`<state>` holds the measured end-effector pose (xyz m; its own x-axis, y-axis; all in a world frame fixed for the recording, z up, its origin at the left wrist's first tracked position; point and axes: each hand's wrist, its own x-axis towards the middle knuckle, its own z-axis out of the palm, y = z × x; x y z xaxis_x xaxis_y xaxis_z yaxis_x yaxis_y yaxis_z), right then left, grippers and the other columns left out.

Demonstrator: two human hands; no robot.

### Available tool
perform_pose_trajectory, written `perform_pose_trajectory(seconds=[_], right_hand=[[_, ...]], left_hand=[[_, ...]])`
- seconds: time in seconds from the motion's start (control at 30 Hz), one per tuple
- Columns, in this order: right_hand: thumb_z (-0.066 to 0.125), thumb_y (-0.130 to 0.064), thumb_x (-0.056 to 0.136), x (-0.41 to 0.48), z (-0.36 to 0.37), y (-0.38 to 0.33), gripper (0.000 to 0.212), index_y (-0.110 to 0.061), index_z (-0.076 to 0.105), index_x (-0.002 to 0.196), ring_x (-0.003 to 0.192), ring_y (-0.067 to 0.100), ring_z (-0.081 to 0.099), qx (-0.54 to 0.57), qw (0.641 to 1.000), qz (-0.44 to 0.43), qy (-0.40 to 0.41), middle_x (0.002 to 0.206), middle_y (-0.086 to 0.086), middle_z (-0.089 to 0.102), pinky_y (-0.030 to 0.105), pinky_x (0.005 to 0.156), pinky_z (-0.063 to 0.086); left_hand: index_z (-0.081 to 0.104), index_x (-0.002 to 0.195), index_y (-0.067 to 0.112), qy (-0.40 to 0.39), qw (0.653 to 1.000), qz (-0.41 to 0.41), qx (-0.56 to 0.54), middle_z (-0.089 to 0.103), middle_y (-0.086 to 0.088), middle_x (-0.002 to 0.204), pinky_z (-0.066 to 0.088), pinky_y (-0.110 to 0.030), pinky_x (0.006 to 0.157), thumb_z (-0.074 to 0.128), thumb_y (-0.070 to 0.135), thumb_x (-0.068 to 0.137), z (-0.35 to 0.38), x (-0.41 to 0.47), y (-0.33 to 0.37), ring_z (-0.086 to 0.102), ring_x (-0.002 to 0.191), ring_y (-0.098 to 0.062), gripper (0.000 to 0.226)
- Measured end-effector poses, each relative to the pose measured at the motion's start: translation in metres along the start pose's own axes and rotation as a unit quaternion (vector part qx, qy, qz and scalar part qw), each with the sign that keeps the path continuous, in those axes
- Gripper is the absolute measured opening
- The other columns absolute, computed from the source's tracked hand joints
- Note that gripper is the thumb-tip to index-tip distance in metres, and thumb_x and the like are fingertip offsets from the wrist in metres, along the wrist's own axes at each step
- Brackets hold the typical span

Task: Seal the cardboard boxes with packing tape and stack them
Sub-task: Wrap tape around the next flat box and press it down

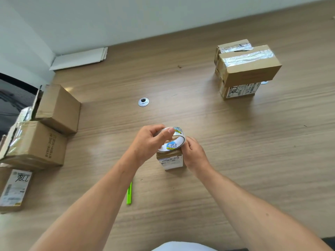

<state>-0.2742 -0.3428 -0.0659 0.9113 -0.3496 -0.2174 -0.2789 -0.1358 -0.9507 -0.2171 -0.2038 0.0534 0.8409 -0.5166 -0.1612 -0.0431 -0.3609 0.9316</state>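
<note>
Small brown cardboard box (172, 162) stands mid-table on the pale wood-grain table (244, 145), directly beneath the clear packing-tape roll (171, 145). The left hand (147, 144) grips the roll, thumb across it. The right hand (195, 154) pinches its right rim, probably hunting the tape end.

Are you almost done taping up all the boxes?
Not yet. Done: the far stack has shiny tape across its top boxes. In hand: the left hand and right hand grip the tape roll just above the small box in the middle; its top is hidden. Still to do: taping that one, then the left-side boxes, where one flap looks open, and stacking.
</note>
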Motion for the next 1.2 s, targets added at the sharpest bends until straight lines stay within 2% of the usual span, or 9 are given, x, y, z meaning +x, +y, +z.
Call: perform_pose_trajectory(seconds=[0.07,0.13,0.27,0.4,0.47,0.6,0.77,0.9,1.2], right_hand=[[0.041,-0.024,0.105,-0.001,-0.005,-0.005,0.032,-0.016,0.068,0.089,0.099,0.016,0.057,-0.029,0.999,-0.022,0.001,0.092,-0.008,0.061,0.035,0.085,0.045],[0.037,-0.032,0.101,-0.002,-0.006,-0.007,0.032,-0.025,0.060,0.081,0.092,0.014,0.053,-0.054,0.997,-0.048,0.009,0.085,-0.012,0.056,0.029,0.079,0.037],[0.035,-0.039,0.097,-0.003,-0.007,-0.007,0.030,-0.037,0.043,0.068,0.086,0.015,0.048,-0.086,0.993,-0.080,0.014,0.078,-0.013,0.051,0.025,0.074,0.030],[0.048,-0.028,0.105,0.000,-0.007,-0.011,0.037,-0.028,0.052,0.069,0.089,0.019,0.053,-0.067,0.997,-0.043,-0.003,0.081,-0.007,0.056,0.032,0.077,0.035],[0.055,-0.041,0.100,0.000,-0.003,-0.009,0.030,-0.025,0.061,0.075,0.088,0.019,0.056,-0.047,0.999,-0.020,-0.013,0.086,-0.003,0.061,0.035,0.076,0.041],[0.046,-0.075,0.077,-0.006,0.008,-0.004,0.051,-0.026,0.061,0.085,0.092,0.015,0.060,-0.024,1.000,-0.009,0.007,0.097,0.000,0.065,0.029,0.073,0.039],[0.052,-0.067,0.079,-0.003,0.013,0.004,0.036,-0.034,0.060,0.088,0.097,0.021,0.062,0.030,0.999,0.011,0.031,0.100,0.002,0.066,0.044,0.086,0.051],[0.054,-0.068,0.077,-0.003,0.012,0.005,0.033,-0.038,0.062,0.088,0.097,0.023,0.065,0.043,0.999,0.018,0.027,0.103,0.006,0.068,0.046,0.089,0.053],[0.057,-0.067,0.077,-0.004,0.006,0.004,0.033,-0.035,0.061,0.084,0.093,0.026,0.065,0.059,0.998,0.021,0.012,0.101,0.009,0.068,0.050,0.088,0.054]], left_hand=[[0.059,0.062,0.018,-0.012,1.000,0.005,0.010,0.043,0.006,0.057,0.028,-0.025,0.052,0.064,0.050,0.086,-0.002,0.000,-0.001,0.035,0.056,-0.011,0.040],[0.056,0.060,0.016,-0.010,0.999,0.007,0.041,0.039,0.005,0.059,0.026,-0.028,0.053,0.064,0.047,0.086,-0.007,0.001,-0.002,0.032,0.058,-0.013,0.041],[0.060,0.068,0.000,0.014,0.997,-0.009,0.069,0.041,0.003,0.059,0.028,-0.021,0.051,0.063,0.043,0.083,-0.024,-0.001,-0.007,0.036,0.052,-0.005,0.046],[0.055,0.077,-0.013,0.008,0.995,0.001,0.096,0.040,-0.007,0.066,0.025,-0.020,0.049,0.062,0.057,0.075,-0.029,-0.004,-0.007,0.033,0.054,-0.008,0.070],[0.054,0.078,-0.013,0.011,0.994,0.004,0.112,0.039,-0.005,0.066,0.023,-0.024,0.050,0.058,0.063,0.070,-0.028,-0.003,-0.006,0.031,0.058,-0.011,0.076],[0.047,0.071,-0.007,0.012,0.992,0.016,0.123,0.030,0.004,0.060,0.020,-0.026,0.050,0.061,0.061,0.075,-0.027,-0.004,-0.008,0.025,0.055,-0.010,0.070],[0.046,0.067,-0.004,0.014,0.999,0.029,0.024,0.036,-0.006,0.060,0.024,-0.034,0.058,0.059,0.060,0.083,-0.022,-0.012,-0.020,0.031,0.060,-0.017,0.067],[0.047,0.055,0.019,0.028,0.999,0.016,-0.044,0.038,-0.001,0.057,0.023,-0.032,0.054,0.062,0.054,0.081,-0.019,-0.016,-0.022,0.030,0.059,-0.018,0.046],[0.045,0.050,0.018,0.053,0.998,-0.027,0.025,0.031,0.000,0.055,0.018,-0.029,0.051,0.064,0.052,0.071,-0.055,-0.021,-0.044,0.024,0.057,-0.019,0.044]])
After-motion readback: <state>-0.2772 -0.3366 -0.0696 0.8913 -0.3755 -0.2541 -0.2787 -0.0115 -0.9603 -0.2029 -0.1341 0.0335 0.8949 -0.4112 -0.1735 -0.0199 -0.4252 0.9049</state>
